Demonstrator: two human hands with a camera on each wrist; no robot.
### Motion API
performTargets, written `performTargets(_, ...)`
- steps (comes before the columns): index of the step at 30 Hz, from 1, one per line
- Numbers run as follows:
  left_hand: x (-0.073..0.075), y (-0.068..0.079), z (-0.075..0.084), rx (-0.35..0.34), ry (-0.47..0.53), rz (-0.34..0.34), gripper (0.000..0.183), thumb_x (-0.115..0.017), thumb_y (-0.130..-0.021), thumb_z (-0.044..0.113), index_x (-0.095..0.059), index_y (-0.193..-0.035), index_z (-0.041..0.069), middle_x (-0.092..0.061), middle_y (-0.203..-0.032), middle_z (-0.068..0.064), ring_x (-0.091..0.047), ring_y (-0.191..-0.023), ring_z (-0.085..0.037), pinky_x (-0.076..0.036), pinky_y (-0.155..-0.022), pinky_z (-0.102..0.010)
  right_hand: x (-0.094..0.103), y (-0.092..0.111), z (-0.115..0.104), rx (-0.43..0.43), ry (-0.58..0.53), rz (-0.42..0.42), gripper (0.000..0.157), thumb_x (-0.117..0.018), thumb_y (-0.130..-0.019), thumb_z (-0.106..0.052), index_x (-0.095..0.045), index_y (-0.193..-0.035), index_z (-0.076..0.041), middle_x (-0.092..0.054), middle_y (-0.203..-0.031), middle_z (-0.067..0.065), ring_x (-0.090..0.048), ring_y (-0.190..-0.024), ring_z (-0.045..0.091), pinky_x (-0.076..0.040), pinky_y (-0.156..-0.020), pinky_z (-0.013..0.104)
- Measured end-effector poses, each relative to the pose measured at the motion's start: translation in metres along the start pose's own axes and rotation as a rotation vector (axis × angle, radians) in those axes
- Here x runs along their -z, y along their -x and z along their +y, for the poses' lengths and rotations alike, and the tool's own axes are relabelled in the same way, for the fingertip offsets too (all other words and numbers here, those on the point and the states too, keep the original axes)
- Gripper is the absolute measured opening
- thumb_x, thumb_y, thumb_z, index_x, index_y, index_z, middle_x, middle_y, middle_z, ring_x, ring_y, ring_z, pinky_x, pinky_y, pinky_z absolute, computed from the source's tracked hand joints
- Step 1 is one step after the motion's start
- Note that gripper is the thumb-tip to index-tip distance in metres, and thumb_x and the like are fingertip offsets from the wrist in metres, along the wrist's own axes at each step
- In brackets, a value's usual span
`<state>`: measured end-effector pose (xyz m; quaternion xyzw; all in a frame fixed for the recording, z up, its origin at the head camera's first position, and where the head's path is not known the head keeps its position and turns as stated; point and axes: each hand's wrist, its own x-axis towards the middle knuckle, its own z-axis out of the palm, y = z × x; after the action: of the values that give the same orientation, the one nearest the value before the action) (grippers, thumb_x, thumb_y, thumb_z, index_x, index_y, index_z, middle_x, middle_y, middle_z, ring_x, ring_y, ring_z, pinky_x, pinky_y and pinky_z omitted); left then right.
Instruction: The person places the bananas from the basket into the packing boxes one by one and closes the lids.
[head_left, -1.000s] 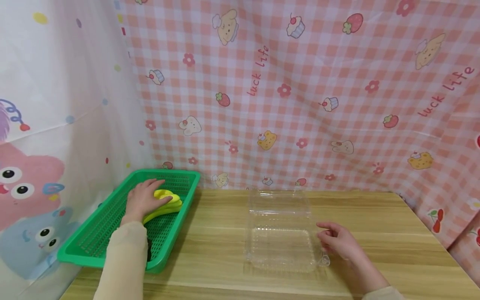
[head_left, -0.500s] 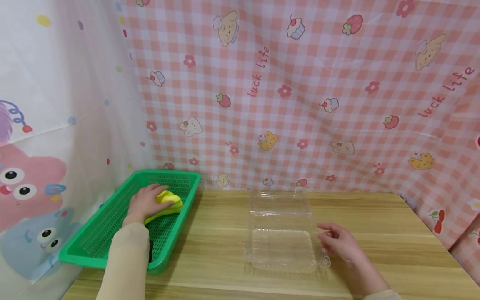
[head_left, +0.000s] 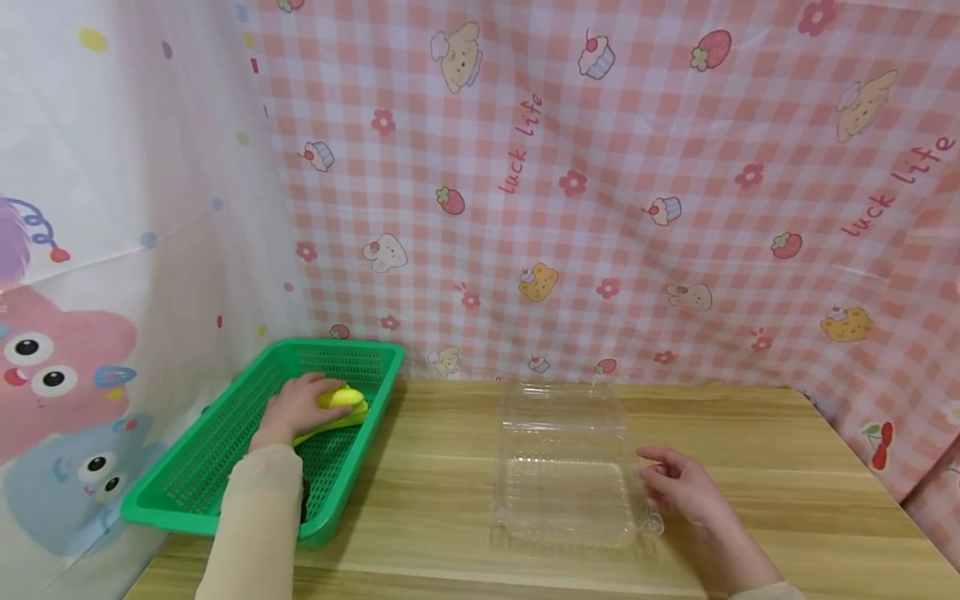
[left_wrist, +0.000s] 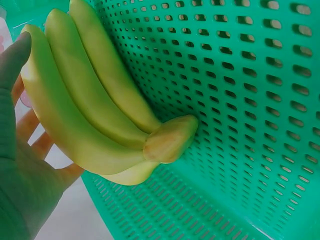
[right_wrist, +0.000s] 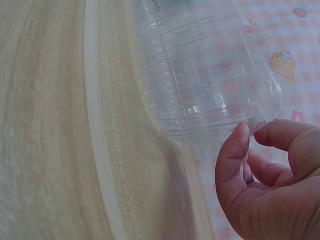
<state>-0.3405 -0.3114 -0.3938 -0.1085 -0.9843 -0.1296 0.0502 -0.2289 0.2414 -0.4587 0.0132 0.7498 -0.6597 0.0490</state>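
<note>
My left hand reaches into a green perforated basket and grips a bunch of yellow bananas. In the left wrist view the thumb lies along the near banana and the fingers pass behind the bunch. The brown-tinged stem end rests close against the basket's mesh wall. My right hand is at the right edge of a clear plastic clamshell container, its lid folded back. Thumb and index finger pinch the container's rim in the right wrist view.
Inside the basket, a dark object is mostly hidden by the left sleeve. Basket and container stand apart on a wooden table. A pink checked cloth hangs behind, and a white printed curtain borders the left.
The left hand has lowered slightly and its fingers have closed in around the bananas. The right hand and the container stay in place.
</note>
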Motion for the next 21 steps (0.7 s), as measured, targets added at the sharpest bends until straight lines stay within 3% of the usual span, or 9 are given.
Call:
performTargets(17, -0.0029, -0.0008, -0.0032, 0.026, -0.044, -0.021, 0.052, -0.067, -0.091, 0.048, -0.064, -0.133, 0.018, -0.050, -0.137, -0.024, -0.044, -0.117, -0.048, -0.038, -0.082, -0.069, -0.0013, 0.0015, -0.0028, -0.014, -0.022, 0.007, 0.049, -0.055, -0.097, 0.003, -0.035, -0.138, 0.019, -0.055, -0.086, 0.003, -0.054, -0.069, 0.010, -0.053, -0.060, 0.023)
performTargets(21, -0.0030, -0.0007, -0.0031, 0.017, -0.015, -0.041, 0.052, -0.068, -0.091, 0.045, -0.064, -0.134, 0.016, -0.050, -0.137, -0.025, -0.047, -0.117, -0.049, -0.041, -0.083, -0.069, -0.0015, 0.0014, -0.0027, -0.016, -0.021, 0.010, 0.048, -0.055, -0.097, 0.003, -0.035, -0.138, 0.019, -0.055, -0.086, 0.003, -0.054, -0.069, 0.010, -0.053, -0.060, 0.023)
